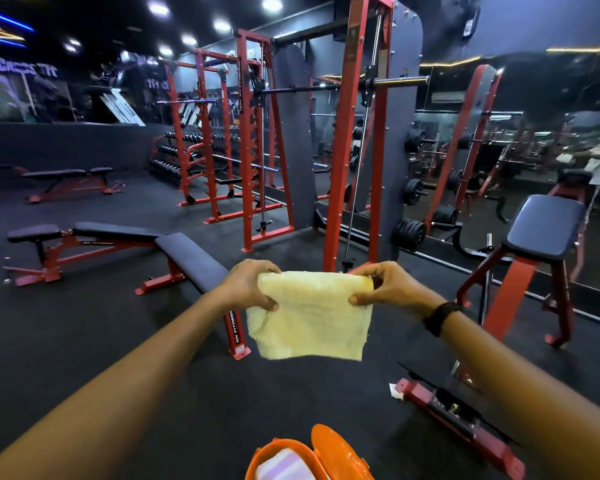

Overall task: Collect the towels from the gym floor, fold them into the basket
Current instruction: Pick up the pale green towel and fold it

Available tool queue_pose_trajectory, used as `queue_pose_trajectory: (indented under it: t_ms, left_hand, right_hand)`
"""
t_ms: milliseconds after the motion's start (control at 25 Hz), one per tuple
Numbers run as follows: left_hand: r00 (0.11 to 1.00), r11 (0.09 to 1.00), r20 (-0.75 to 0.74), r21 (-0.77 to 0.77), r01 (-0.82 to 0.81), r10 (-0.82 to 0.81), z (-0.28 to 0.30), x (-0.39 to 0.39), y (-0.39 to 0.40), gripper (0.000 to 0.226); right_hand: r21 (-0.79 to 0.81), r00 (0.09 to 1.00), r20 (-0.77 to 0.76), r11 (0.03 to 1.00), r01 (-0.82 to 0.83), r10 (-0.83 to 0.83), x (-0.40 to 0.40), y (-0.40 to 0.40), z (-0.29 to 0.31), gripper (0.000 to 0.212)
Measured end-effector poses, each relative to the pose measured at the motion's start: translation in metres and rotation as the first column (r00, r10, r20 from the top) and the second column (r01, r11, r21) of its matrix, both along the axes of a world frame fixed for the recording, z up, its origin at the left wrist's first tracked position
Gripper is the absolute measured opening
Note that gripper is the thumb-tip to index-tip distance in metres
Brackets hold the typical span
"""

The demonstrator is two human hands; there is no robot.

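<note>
a pale yellow towel [309,317] hangs in the air at arm's length, its top edge running side to side between the two hands. the left hand [248,289] and right hand [383,289] each pinch a top corner, fingers curled around the cloth. it looks soft, creased, already folded over. an orange basket [329,452] sits on the floor directly below, nearer the body, a striped cloth inside.
</note>
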State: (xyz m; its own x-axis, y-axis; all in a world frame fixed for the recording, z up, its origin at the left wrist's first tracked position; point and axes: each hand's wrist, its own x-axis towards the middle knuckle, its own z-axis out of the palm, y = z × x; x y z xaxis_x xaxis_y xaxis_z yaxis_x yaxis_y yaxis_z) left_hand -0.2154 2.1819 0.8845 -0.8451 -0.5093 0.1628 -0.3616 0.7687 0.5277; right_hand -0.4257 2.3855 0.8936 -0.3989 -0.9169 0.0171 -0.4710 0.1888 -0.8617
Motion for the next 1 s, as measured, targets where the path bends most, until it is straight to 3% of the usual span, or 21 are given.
queue_pose_trajectory:
  t_ms: [120, 200, 320, 440, 600, 840, 1000]
  left_hand:
    - [0.997, 0.998, -0.074, -0.057, -0.021, 0.016, -0.003, -0.009, -0.004, 0.026]
    - [0.993, 0.999, -0.114, 0.038, -0.035, 0.04, -0.001, -0.014, -0.003, 0.021]
    - [0.96, 0.91, -0.273, 0.409, 0.06, 0.06, 0.009, -0.021, 0.008, 0.027]
    - [0.901, 0.817, -0.409, 0.563, 0.123, 0.146, 0.015, -0.029, 0.016, 0.034]
    - [0.91, 0.832, -0.382, 0.549, 0.081, 0.164, 0.018, -0.044, 0.021, 0.03]
    - [0.916, 0.875, -0.36, 0.484, 0.024, 0.175, 0.009, -0.066, 0.018, 0.03]
    - [0.943, 0.925, -0.269, 0.37, -0.086, 0.195, -0.019, -0.079, 0.003, 0.036]
  right_hand:
    - [-0.087, 0.987, -0.148, 0.995, 0.051, -0.063, 0.002, 0.0, -0.003, 0.021]
    - [-0.205, 0.98, -0.156, 0.975, 0.09, -0.123, -0.002, 0.004, 0.002, 0.016]
    - [-0.273, 0.984, 0.179, 0.96, 0.065, -0.016, -0.015, 0.011, 0.006, 0.047]
    - [-0.23, 0.981, 0.191, 0.971, 0.068, -0.023, -0.028, 0.012, 0.003, 0.058]
    - [-0.291, 0.973, 0.199, 0.941, 0.173, -0.117, -0.04, 0.013, 0.004, 0.04]
    - [-0.311, 0.968, 0.217, 0.931, 0.193, -0.128, -0.061, 0.013, 0.002, 0.027]
    - [-0.266, 0.972, 0.189, 0.946, 0.185, -0.137, -0.075, 0.007, -0.019, 0.025]
